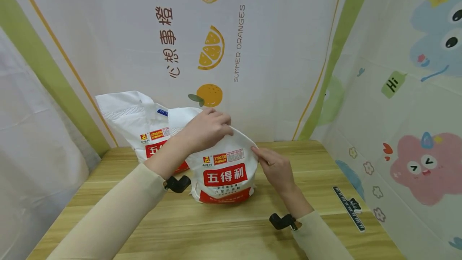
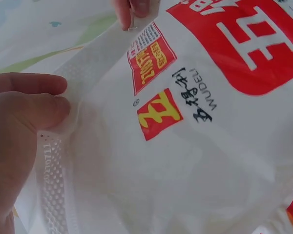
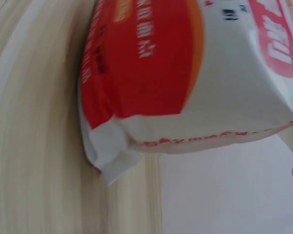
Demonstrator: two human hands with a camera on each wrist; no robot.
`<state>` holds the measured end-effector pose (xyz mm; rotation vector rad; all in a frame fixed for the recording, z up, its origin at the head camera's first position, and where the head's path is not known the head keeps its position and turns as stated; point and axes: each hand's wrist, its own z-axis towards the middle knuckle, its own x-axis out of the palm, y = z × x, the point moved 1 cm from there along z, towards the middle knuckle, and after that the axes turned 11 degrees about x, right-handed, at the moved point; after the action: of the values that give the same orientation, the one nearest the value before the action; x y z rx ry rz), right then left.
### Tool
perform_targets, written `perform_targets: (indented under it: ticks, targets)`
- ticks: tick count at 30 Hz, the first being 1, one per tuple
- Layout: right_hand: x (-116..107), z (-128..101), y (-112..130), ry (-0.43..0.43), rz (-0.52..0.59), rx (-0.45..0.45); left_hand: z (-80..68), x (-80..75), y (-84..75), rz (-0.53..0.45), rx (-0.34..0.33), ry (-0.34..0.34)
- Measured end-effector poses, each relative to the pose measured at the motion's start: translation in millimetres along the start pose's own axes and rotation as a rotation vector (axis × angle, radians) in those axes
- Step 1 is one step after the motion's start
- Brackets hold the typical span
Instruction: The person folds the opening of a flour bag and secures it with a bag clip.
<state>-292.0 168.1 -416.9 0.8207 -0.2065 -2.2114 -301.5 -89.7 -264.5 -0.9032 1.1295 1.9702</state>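
Observation:
A white flour bag (image 1: 224, 167) with a red label stands upright near the middle of the wooden table (image 1: 223, 228). My left hand (image 1: 213, 128) grips its folded top from above. In the left wrist view my left hand's thumb and fingers (image 2: 29, 105) pinch the bag's perforated top strip (image 2: 51, 185). My right hand (image 1: 265, 159) pinches the top edge at the bag's right side, and its fingertips (image 2: 134, 9) show at the upper edge of the left wrist view. The right wrist view shows the bag's bottom corner (image 3: 110, 161) resting on the table (image 3: 39, 146).
A second white flour bag (image 1: 138, 125) of the same kind stands behind and to the left, touching the front one. A black ruler (image 1: 348, 208) lies on the table at the right. Printed cloth walls close in the back and both sides.

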Motion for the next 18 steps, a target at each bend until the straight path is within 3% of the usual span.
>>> perform_targets:
  ticks: [5, 9, 18]
  targets:
    - [-4, 2, 2, 0.075, 0.112, 0.120, -4.1, 2.5, 2.3, -0.141, -0.040, -0.087]
    - [-4, 6, 1, 0.101, 0.172, 0.143, -4.7, 2.4, 3.4, -0.221, -0.080, -0.107]
    - [0, 16, 5, 0.172, 0.207, 0.236, 1.9, 5.8, 1.6, -0.261, -0.129, -0.116]
